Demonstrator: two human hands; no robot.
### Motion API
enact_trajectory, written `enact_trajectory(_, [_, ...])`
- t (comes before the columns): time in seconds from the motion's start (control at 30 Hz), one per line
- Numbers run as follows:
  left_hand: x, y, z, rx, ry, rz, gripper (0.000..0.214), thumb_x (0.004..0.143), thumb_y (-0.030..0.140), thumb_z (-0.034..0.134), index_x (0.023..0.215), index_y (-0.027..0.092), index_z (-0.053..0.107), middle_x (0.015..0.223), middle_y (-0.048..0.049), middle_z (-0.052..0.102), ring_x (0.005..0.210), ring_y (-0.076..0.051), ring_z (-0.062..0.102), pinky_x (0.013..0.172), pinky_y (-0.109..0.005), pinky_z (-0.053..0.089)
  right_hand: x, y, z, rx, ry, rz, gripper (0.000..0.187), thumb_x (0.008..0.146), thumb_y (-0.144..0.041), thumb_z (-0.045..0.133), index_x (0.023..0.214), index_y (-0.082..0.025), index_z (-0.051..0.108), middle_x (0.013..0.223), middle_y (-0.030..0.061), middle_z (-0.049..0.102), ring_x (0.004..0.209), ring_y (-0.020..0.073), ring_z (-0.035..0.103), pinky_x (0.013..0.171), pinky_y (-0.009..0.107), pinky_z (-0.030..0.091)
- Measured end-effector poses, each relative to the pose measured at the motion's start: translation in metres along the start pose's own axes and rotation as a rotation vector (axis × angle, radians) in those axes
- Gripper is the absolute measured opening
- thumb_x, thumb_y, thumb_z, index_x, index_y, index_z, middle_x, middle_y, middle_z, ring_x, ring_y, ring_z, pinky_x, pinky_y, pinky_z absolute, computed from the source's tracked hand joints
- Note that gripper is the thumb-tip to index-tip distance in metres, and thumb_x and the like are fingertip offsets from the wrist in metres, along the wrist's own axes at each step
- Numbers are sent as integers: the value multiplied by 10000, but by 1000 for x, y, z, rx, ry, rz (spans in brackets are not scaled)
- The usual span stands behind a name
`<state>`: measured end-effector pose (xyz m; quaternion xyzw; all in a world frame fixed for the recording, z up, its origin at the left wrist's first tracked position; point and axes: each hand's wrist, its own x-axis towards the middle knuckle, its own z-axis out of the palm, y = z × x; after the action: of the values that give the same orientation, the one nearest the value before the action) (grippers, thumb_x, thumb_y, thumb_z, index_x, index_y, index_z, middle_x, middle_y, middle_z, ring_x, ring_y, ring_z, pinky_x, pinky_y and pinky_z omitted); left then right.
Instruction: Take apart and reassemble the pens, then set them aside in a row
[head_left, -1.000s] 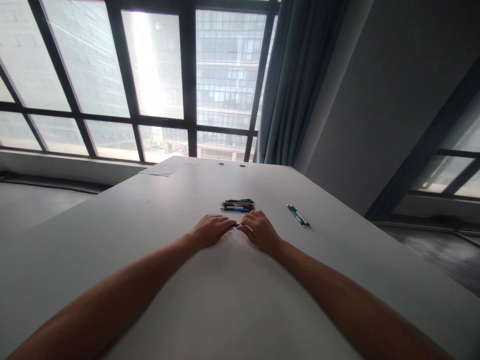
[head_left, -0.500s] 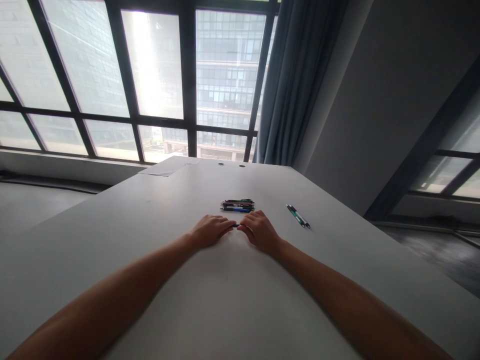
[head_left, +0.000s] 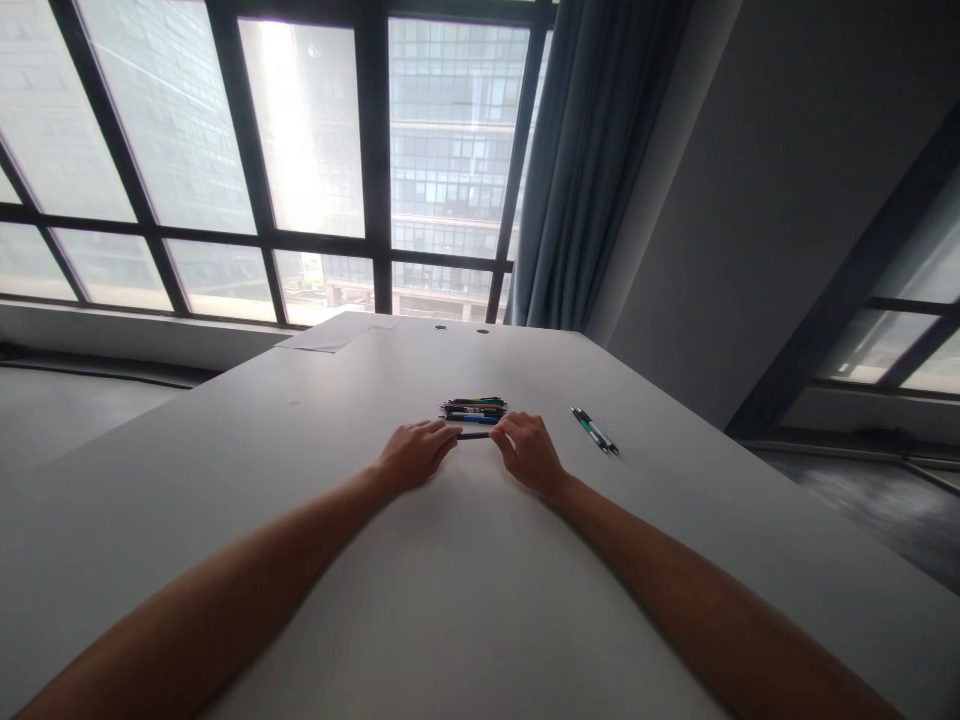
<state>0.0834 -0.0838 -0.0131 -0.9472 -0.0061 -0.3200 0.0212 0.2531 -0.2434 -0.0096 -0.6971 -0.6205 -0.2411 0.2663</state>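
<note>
A dark pen (head_left: 474,436) lies crosswise between my hands, just in front of a row of several pens (head_left: 474,409). My left hand (head_left: 417,451) has its fingertips closed on the pen's left end. At the other end, the fingers of my right hand (head_left: 526,450) pinch the pen. The row behind holds black, blue and other coloured pens laid side by side. Off to the right, two pens (head_left: 595,430), one with green on it, rest at a slant on the table.
The white table (head_left: 465,600) stretches away toward tall windows. A sheet of paper (head_left: 322,338) lies at its far left edge. Two dark round spots (head_left: 483,331) mark the far end. A blue curtain (head_left: 581,180) hangs behind the table.
My hands have moved apart along the dark pen, so more of its middle shows. Both have shifted slightly toward the row of pens.
</note>
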Motion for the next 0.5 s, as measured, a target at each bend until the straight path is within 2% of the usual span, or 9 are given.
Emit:
enact_trajectory(0.1, [0, 0, 0, 6, -20, 5, 295, 975, 332, 413, 1113, 215, 646, 931, -62, 716, 804, -173, 664, 692, -282, 518, 1, -1, -4, -55, 15, -27, 190, 945, -305, 488, 974, -174, 623, 1044, 108, 657, 996, 253, 560, 882, 423, 365])
enact_trajectory(0.17, [1, 3, -2, -6, -9, 22, 276, 963, 340, 447, 1111, 210, 640, 926, -63, 721, 802, -180, 670, 691, -288, 520, 2, -8, -7, -53, 2, -117, 234, 936, -297, 502, 1113, -175, 593, 1145, 130, 636, 1089, 279, 539, 963, 473, 346])
enact_trajectory(0.23, [2, 6, -3, -30, 24, 37, 277, 952, 361, 471, 1119, 195, 618, 929, -67, 725, 795, -186, 676, 680, -292, 524, 4, -19, -8, -8, -38, -215, 276, 946, -276, 473, 1194, -188, 558, 1161, 128, 640, 1098, 272, 551, 1010, 494, 341])
enact_trajectory(0.37, [3, 10, -3, -92, 114, 73, 306, 951, 406, 465, 1127, 176, 566, 926, -70, 720, 787, -176, 680, 666, -275, 527, 4, -31, -4, 145, -61, -249, 355, 955, -181, 416, 1304, -196, 476, 1096, 110, 673, 996, 231, 615, 923, 437, 458])
enact_trajectory(0.5, [1, 8, -1, -107, 148, 98, 304, 947, 403, 474, 1134, 176, 552, 951, -75, 714, 815, -175, 677, 670, -274, 526, 2, -25, 1, 165, -78, -270, 433, 917, -68, 361, 1311, -205, 480, 1085, 111, 638, 987, 224, 597, 840, 399, 497])
